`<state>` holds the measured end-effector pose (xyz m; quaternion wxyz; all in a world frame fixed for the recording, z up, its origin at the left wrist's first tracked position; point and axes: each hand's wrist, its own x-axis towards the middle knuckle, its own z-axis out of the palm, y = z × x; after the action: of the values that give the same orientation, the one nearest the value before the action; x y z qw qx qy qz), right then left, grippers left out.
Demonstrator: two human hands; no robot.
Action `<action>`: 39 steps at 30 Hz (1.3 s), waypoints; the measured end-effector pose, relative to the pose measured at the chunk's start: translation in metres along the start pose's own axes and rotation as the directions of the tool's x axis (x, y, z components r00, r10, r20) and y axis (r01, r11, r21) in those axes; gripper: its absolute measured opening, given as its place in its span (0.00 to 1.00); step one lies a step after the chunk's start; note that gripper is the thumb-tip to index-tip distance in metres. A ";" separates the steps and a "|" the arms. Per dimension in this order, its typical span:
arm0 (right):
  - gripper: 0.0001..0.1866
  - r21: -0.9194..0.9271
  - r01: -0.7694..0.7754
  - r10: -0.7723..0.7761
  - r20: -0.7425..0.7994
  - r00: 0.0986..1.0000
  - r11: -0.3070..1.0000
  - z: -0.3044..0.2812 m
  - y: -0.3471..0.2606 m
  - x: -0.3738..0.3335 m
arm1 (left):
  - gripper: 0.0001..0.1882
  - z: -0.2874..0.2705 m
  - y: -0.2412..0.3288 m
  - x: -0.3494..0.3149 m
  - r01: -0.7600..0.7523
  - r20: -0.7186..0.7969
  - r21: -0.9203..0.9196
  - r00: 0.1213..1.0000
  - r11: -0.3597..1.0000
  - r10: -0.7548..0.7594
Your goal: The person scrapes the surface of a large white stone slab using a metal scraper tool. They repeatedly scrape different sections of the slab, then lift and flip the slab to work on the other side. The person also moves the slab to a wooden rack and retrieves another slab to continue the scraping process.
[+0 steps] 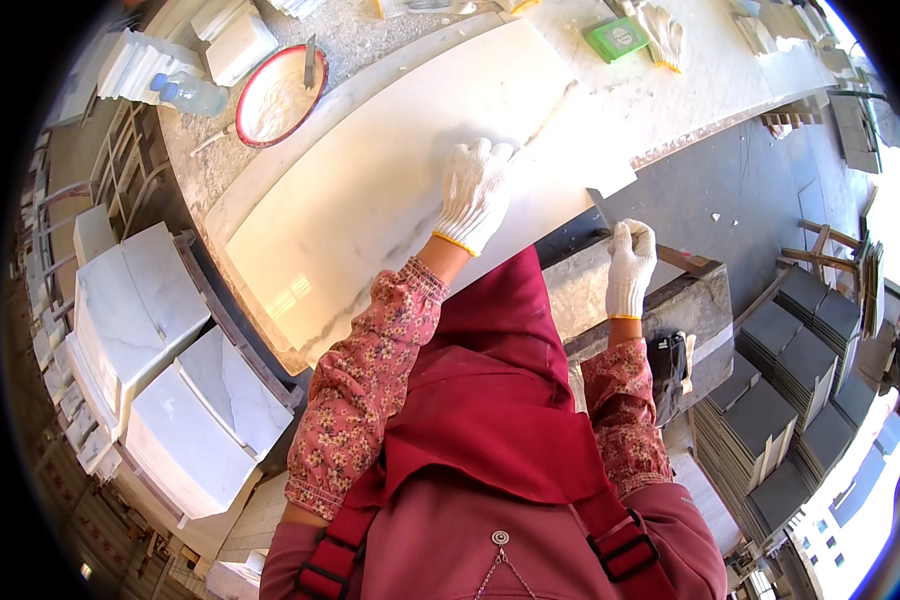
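Note:
A polished white marble slab point(370, 200) with grey veins lies across the work table in front of me. My left hand point(477, 188), in a white knit glove, rests on the slab with its fingers curled under; whatever they may hold is hidden. Beyond those fingers a thin brownish streak point(550, 115) runs along the slab; I cannot tell if it is a vein or filler. Beside the slab's near right edge, my gloved right hand point(631, 262) is closed on a putty knife, its dark flat blade point(597, 206) pointing toward the slab.
A red-rimmed bowl point(278, 105) of white paste with a metal blade point(310, 65) in it stands at far left, near a plastic bottle point(192, 94). A green box point(616, 39) and spare gloves point(662, 35) lie far right. Stacked tiles stand left point(185, 400) and right point(780, 360).

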<state>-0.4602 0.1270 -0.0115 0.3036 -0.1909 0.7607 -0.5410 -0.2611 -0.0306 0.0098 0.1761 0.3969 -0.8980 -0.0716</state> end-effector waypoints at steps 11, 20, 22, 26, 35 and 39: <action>0.04 0.061 0.006 -0.007 0.021 1.000 0.998 0.005 -0.004 -0.006 | 0.14 0.001 0.001 0.000 -0.003 -0.025 0.036 1.000 0.999 0.004; 0.16 -0.251 0.213 -0.132 0.303 0.944 0.944 0.029 -0.038 -0.030 | 0.26 -0.010 -0.015 -0.030 0.354 0.161 -0.818 0.898 0.454 -0.410; 0.08 -0.329 0.492 -0.387 0.335 0.859 0.806 0.044 -0.034 -0.028 | 0.23 -0.025 -0.018 -0.047 0.474 0.257 -0.840 0.777 0.265 -0.575; 0.06 -0.412 0.726 -0.586 0.428 0.688 0.551 0.080 -0.036 -0.024 | 0.25 -0.037 -0.030 -0.099 0.425 0.128 -0.876 0.664 0.230 -0.737; 0.07 -0.387 0.846 -0.622 0.573 0.533 0.367 0.098 -0.034 -0.018 | 0.22 -0.025 -0.039 -0.168 0.257 -0.377 -0.563 0.766 0.785 -0.521; 0.06 -0.440 0.831 -0.668 0.509 0.543 0.340 0.095 -0.035 -0.017 | 0.24 -0.028 -0.035 -0.163 0.289 -0.367 -0.576 0.744 0.764 -0.559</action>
<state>-0.3855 0.0582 0.0036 0.0215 -0.6748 0.6754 -0.2967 -0.1255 0.0667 -0.0160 0.4826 0.5440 -0.6491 -0.2233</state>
